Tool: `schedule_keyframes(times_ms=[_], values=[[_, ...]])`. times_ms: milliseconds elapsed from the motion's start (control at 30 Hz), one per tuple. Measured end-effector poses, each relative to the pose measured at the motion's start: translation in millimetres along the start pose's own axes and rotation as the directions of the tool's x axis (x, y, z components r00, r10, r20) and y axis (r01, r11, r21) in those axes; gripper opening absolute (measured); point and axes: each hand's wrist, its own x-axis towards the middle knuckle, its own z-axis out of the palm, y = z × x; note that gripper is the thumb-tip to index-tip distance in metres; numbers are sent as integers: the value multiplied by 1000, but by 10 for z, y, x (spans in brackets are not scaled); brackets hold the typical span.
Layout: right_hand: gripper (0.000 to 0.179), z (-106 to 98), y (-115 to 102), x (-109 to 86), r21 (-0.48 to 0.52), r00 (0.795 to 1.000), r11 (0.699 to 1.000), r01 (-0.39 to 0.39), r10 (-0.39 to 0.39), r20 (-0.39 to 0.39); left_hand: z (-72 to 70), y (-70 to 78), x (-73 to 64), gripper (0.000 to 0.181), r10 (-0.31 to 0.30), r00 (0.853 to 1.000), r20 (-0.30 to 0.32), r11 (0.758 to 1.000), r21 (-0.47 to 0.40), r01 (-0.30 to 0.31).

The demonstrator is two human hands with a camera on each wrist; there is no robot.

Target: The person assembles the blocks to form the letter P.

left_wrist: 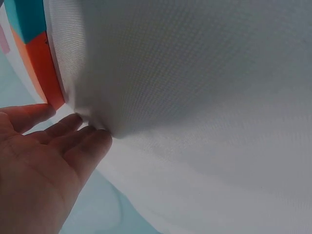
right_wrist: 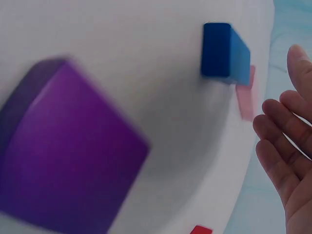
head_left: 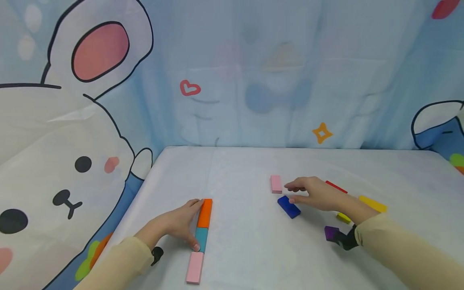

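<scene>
On the left, an orange block [head_left: 205,213], a teal block [head_left: 201,239] and a pink block [head_left: 195,268] lie end to end in a row on the table. My left hand [head_left: 177,222] rests beside this row, thumb at the teal block near the pink one and fingertips at the orange block's far end. In the left wrist view, its fingers reach past the orange block [left_wrist: 43,68]. My right hand [head_left: 314,193] hovers over the right side with loosely extended fingers and nothing held. Its thumb overlaps a blue block [head_left: 288,207] in the head view; a second pink block [head_left: 276,184] lies just beyond its fingertips.
Around the right forearm lie a purple block [head_left: 331,233], a red block [head_left: 336,187] and yellow blocks [head_left: 373,204], partly covered by the arm. A white cloth covers the table [head_left: 246,249]. Behind it hangs a printed blue curtain [head_left: 232,112].
</scene>
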Motion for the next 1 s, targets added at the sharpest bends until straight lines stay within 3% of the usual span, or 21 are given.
schedule_keyframes(times_ms=[200, 367, 700, 1000], values=[[54, 28, 56, -99, 49, 993, 997, -58, 52, 109, 12, -23, 13, 125, -2, 1000, -5, 1000, -1, 2], [56, 67, 74, -102, 35, 989, 999, -26, 20, 143, 19, -37, 29, 125, -5, 1000, -1, 1000, 6, 5], [52, 89, 89, -84, -16, 988, 1000, 25, -22, 154, 21, -43, 48, 125, -1, 1000, 1, 1000, 11, 1], [55, 138, -33, -88, -32, 994, 999, -10, 13, 105, 17, -35, 31, 125, 1, 1000, 3, 1000, 13, -2]])
